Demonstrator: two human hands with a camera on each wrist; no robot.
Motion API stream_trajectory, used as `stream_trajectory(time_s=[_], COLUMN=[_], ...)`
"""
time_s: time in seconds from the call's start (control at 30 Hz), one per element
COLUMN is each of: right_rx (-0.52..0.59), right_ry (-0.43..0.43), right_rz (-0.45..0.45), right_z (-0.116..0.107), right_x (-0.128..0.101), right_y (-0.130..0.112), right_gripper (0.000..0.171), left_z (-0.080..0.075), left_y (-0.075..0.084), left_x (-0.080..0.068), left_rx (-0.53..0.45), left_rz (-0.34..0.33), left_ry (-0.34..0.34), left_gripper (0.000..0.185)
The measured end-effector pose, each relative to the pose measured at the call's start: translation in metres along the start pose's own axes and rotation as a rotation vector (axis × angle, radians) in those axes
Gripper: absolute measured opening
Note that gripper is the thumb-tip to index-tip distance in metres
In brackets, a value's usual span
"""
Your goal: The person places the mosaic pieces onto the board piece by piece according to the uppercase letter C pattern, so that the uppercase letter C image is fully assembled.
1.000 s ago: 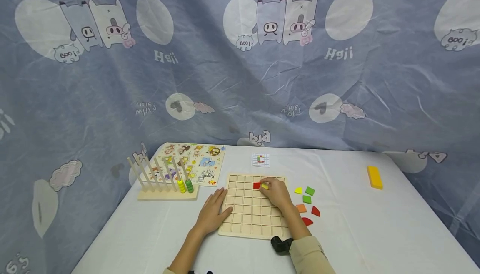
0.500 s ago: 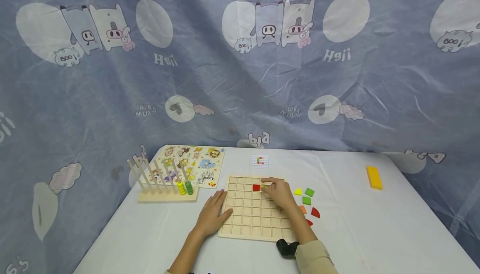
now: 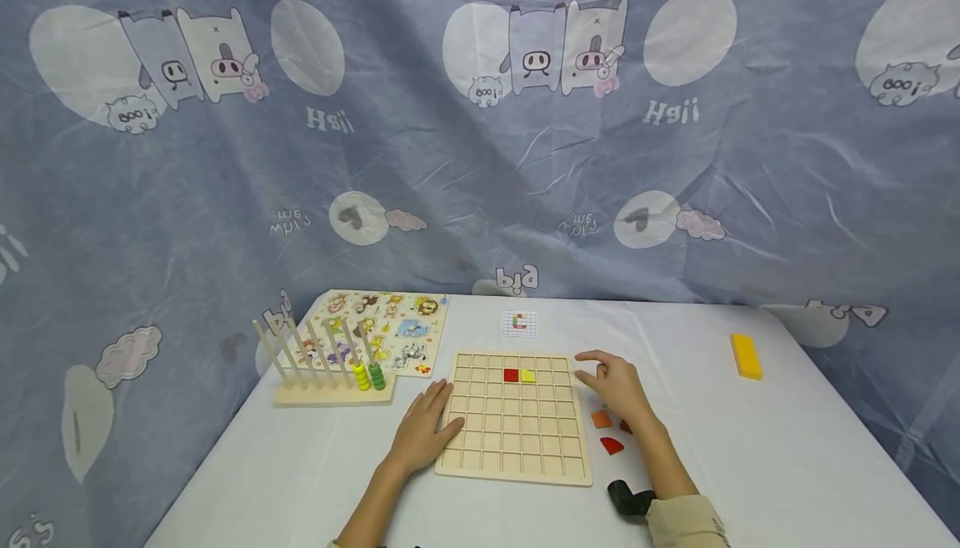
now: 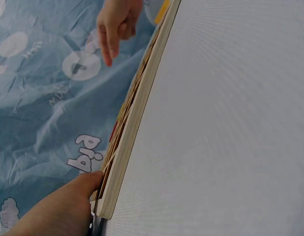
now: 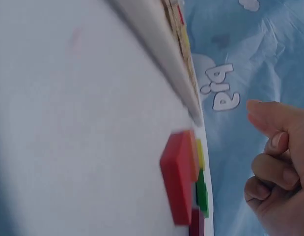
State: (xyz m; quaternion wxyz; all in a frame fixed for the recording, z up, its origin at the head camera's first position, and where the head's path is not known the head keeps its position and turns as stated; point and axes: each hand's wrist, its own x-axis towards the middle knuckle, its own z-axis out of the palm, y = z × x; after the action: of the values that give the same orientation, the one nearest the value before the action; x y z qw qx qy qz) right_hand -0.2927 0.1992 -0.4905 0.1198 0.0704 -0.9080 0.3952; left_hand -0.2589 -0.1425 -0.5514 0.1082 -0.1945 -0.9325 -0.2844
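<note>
tile [image 3: 602, 419], orange, just nearside of right hand [image 3: 615, 385], its thumb and forefinger parted; left hand [image 3: 422, 429], thumb splayed, against board [image 3: 514, 425].

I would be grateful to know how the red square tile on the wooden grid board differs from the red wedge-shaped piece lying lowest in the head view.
Shape: the red square tile has straight sides, while the red wedge-shaped piece has a curved edge.
Place: the tile sits on the wooden grid board, beside a yellow piece; the wedge lies on the white table, right of the board.
Both are red, and neither is held.
</note>
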Motion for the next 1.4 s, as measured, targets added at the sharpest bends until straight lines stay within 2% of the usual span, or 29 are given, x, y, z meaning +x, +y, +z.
stream_trajectory(time_s=[0.17,0.37,0.7,1.1,1.4], right_rx=[-0.103,-0.196,-0.259,-0.256,-0.257], right_ry=[0.009,0.006,-0.004,0.012,0.062], right_rz=[0.038,0.072,0.15,0.11,0.048], right_z=[-0.005,-0.005,-0.003,0.0,0.0], right_x=[-0.003,-0.006,-0.009,-0.008,-0.007], right_y=[0.018,0.025,0.037,0.044,0.041], right_gripper=[0.031,0.037,0.039,0.035,0.036], left_z=[0.001,0.0,-0.002,-0.001,-0.002], left_y=[-0.002,-0.002,0.0,-0.001,-0.001], left_x=[0.0,0.0,0.001,0.0,0.001], left_rx=[0.007,0.003,0.001,0.009,0.009], left_rz=[0.004,0.003,0.01,-0.003,-0.004], left_ry=[0.0,0.004,-0.003,-0.015,-0.017], left_gripper=[0.066,0.066,0.066,0.067,0.067])
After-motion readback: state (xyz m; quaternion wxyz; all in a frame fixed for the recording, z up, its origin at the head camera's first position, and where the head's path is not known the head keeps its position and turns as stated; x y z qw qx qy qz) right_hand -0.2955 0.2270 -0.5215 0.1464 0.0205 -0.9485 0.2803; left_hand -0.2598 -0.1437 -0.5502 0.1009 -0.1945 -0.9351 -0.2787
